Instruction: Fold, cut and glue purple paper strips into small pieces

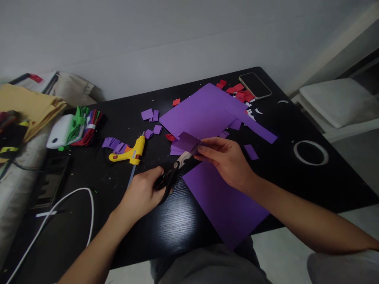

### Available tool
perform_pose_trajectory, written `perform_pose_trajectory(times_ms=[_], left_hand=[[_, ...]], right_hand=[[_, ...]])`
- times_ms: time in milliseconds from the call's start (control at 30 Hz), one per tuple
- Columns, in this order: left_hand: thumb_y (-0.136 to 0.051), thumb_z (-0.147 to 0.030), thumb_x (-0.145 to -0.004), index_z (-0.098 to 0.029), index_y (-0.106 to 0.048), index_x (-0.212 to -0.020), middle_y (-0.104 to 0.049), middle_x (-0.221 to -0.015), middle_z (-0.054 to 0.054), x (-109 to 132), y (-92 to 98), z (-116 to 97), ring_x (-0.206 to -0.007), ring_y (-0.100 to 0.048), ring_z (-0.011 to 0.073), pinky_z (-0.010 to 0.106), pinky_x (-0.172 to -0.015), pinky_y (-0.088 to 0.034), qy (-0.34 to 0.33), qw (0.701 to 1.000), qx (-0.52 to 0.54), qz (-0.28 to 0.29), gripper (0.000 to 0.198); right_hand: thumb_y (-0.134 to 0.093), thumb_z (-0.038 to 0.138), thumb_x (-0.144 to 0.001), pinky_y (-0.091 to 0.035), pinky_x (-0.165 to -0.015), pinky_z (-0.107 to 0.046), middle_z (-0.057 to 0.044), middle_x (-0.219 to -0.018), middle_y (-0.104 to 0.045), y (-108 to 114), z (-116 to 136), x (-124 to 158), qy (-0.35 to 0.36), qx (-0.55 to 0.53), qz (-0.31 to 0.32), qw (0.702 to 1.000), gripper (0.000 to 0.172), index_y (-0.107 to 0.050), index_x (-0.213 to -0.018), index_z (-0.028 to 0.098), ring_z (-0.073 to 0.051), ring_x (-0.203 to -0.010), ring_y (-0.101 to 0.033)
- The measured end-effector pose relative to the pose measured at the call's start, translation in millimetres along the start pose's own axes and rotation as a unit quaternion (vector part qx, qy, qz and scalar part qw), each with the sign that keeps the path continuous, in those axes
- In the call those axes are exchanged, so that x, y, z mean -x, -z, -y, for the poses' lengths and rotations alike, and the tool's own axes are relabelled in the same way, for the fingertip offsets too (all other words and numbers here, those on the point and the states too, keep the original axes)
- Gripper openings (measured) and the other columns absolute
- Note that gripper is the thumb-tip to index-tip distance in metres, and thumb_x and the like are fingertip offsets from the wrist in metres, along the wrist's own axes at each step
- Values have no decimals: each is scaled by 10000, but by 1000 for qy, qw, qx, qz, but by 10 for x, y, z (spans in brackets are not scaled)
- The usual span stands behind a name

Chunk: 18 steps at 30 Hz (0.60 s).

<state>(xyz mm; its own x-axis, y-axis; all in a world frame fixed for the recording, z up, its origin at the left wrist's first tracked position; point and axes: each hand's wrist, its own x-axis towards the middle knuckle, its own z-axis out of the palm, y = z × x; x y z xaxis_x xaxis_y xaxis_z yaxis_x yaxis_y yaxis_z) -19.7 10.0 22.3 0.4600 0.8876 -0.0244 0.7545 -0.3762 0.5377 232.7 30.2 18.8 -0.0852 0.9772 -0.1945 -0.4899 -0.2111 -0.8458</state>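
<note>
head view: your scissors (pixel 175 165) are over the black table (pixel 97 169), in front of you, their long axis running diagonally, handles low on the left and blades pointing up and right toward your other fingertips. your left hand (pixel 146 187) is clamped on the handles. your right hand (pixel 226 159) pinches a small purple paper piece (pixel 188 141) between thumb and fingers; it slants from upper left down to the right, right by the blades, though you cannot tell whether they have bitten into it. below your right hand, a purple sheet (pixel 227 209) reaches the near table edge; beyond, a larger purple sheet (pixel 195 110) lies beside a long purple strip (pixel 260 130). the yellow glue gun (pixel 130 154) sits to the left, nozzle upward. farther out are red paper scraps (pixel 237 88), a smartphone (pixel 256 85) and a white ring (pixel 310 153).
</note>
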Motion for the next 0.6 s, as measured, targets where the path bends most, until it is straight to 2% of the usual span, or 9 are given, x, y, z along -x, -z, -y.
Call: perform_pose_trajectory(times_ms=[233,467,600], left_hand=[[-594,-337,-877,-216,-544,-718,-599,-630,-5,4,-2,0,-544,-566,157,246,-548,-366,17,1000,16,11,206],[-613,-342,-864,-207,-578,-697,-629,-634,6,-2,18,-25,-575,-586,162,246,-564,-380,38,998,38,38,217],[-620,-302,-845,-202,-522,-650,-552,-584,-32,-4,-5,-19,-534,-499,118,224,-539,-348,45,996,70,23,240]], right_hand=[[-945,259,-707,-668,-913,-374,-3,-886,-817,-3,-1,-3,0,-9,-6,1000,198,-825,-864,237,-178,-877,-787],[-949,279,-702,-658,-952,-409,-7,-912,-818,14,-35,-19,3,2,-11,1000,221,-822,-878,239,-194,-921,-787],[-948,266,-701,-662,-942,-404,0,-885,-805,28,-51,-27,-2,5,-14,1000,221,-818,-877,241,-187,-899,-781]])
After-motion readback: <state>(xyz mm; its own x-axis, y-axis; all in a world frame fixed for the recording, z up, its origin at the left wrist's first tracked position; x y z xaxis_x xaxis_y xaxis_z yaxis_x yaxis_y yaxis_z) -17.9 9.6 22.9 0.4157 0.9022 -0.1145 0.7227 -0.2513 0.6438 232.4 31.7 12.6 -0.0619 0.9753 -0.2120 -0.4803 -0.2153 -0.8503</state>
